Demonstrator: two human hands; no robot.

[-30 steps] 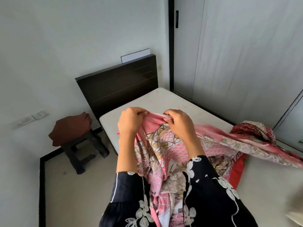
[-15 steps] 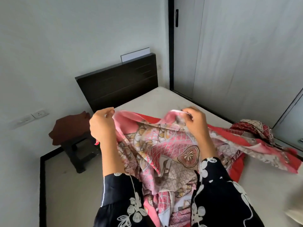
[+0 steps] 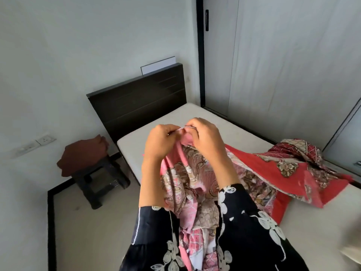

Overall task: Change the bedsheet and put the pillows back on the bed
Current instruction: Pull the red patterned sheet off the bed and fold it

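I saw a bare white mattress (image 3: 136, 145) against a dark headboard (image 3: 140, 106), a red patterned bedsheet (image 3: 293, 173) crumpled across its right side; beside it on the floor (image 3: 88, 231), a stool (image 3: 101, 178) carried a brown cloth (image 3: 82, 155)

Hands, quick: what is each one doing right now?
Left hand: closed, pinching the top edge of the patterned bedsheet.
Right hand: closed, pinching the same edge, close beside the left.
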